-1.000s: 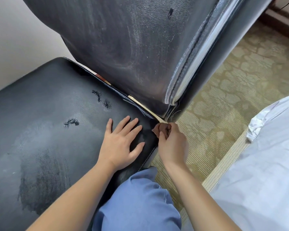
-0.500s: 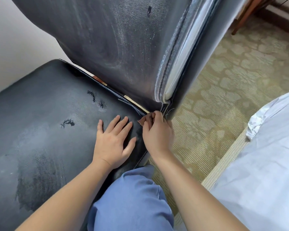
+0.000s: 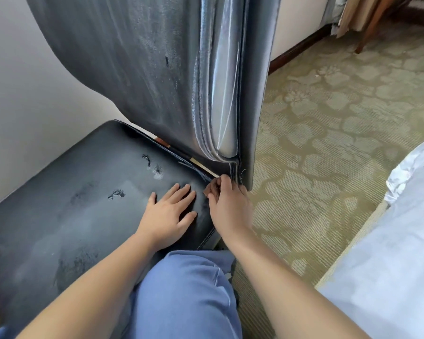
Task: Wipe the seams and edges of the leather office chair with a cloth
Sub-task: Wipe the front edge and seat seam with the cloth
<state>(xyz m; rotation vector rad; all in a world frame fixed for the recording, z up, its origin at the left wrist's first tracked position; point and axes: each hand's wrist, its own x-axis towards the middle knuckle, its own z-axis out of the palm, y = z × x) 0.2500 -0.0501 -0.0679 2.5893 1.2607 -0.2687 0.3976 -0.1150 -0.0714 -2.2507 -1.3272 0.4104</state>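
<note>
My right hand (image 3: 230, 206) pinches a small wad of brown cloth (image 3: 212, 188) and presses it into the rear right corner of the black leather chair, where the seat (image 3: 71, 204) meets the foot of the backrest (image 3: 145, 69); the fingers are curled over the cloth, so only a crumpled tuft of it shows at the fingertips. My left hand (image 3: 168, 212) lies flat on the seat just beside it, fingers straight and slightly spread, holding nothing. The seat's leather is worn and matte, with cracked, flaking patches (image 3: 116, 193) and pale scuffed areas, and its right edge curves down just under my right wrist. A narrow gap runs along the seat's back edge, with a strip of pale and brown material (image 3: 201, 165) visible inside it. The backrest rises nearly upright, its face dusty and streaked; a ribbed, stitched seam (image 3: 201, 94) runs down its right side next to a glossy rounded side panel (image 3: 224, 94), and loose threads hang at the bottom corner beside the cloth. My knee in blue fabric (image 3: 186, 294) sits close against the seat's front right edge. To the right of the chair lies open patterned olive carpet (image 3: 328, 143), bounded at the far right by white bedding (image 3: 389, 265). A plain pale wall (image 3: 22, 94) stands close behind the seat on the left.
</note>
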